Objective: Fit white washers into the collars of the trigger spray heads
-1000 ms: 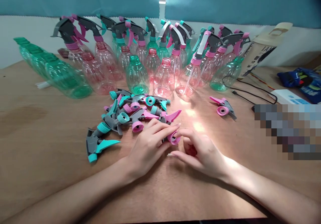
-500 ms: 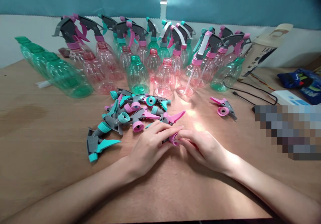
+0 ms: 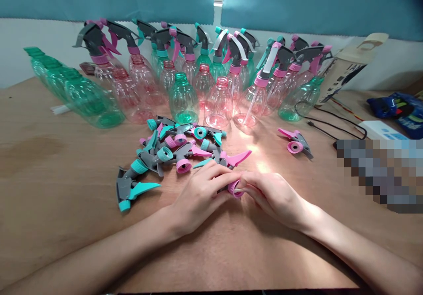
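My left hand (image 3: pixel 206 193) is closed around a grey trigger spray head (image 3: pixel 235 189) with a pink collar, its pink trigger sticking out beyond the fingers. At the collar's mouth, my right hand (image 3: pixel 272 196) pinches with thumb and fingers; a small whitish bit shows there, too hidden to name. Beyond my left hand lies a pile of loose spray heads (image 3: pixel 183 166) with pink or turquoise collars. Another pink-collared spray head (image 3: pixel 294 147) lies apart on the right. Behind the pile, an open green bottle (image 3: pixel 183 101) and an open pink bottle (image 3: pixel 218 105) stand upright.
Several bottles with spray heads fitted (image 3: pixel 235 72) stand in rows at the back. Open green bottles (image 3: pixel 89 101) line the left. A tall cream drinking bottle (image 3: pixel 352 66), a black cable (image 3: pixel 343 133), a white box (image 3: pixel 383 131) and a blue packet (image 3: pixel 401 110) occupy the right.
Both hands have shifted slightly right with the spray head. Its pink collar shows more of its mouth, and the trigger has moved right and slightly down. The view has also shifted a little.
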The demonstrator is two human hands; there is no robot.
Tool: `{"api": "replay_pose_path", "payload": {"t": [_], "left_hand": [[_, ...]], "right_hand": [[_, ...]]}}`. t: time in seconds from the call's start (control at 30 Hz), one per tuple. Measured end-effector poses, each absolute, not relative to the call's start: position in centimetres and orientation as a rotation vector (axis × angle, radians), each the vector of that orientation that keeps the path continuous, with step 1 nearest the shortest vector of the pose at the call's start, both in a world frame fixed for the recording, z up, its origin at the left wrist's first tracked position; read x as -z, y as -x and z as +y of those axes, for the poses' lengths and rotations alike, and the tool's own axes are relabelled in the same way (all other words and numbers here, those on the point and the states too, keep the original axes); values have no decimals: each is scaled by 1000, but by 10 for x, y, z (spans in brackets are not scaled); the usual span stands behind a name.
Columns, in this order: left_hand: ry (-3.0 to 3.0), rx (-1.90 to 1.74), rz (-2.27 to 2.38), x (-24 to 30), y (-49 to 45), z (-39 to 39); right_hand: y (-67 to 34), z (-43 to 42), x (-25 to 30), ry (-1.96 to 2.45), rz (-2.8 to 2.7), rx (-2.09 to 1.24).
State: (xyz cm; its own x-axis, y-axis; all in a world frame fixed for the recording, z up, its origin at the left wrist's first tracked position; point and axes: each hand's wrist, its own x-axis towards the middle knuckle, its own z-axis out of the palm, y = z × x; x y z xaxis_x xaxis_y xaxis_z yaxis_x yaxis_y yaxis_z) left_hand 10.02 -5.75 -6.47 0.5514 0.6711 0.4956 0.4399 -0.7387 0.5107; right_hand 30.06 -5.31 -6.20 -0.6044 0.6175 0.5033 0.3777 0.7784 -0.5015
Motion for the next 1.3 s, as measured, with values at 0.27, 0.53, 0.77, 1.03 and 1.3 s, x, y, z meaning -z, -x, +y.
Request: {"api": "replay_pose_path", "payload": {"t": [0.27,0.53,0.77,1.03,1.3], "left_hand": [[-2311,-972,1108,61,-93,-54],[-2284,-1087,1103,61,-93,-58],[-2265,-1201,1147,61,-93,-56],[-2222,-1219,1148,62,-93,-54],[-2232,-1234,1143,61,-93,-57]], "right_hand": [[-302,-65,57,736,-2063,-350],[-311,-48,68,933,-2013,-15],[-310,-49,73,868,-2147,-281],[-309,-42,76,1075,-2147,-520],[-309,-39,75,1113,-2274,-695]]}}
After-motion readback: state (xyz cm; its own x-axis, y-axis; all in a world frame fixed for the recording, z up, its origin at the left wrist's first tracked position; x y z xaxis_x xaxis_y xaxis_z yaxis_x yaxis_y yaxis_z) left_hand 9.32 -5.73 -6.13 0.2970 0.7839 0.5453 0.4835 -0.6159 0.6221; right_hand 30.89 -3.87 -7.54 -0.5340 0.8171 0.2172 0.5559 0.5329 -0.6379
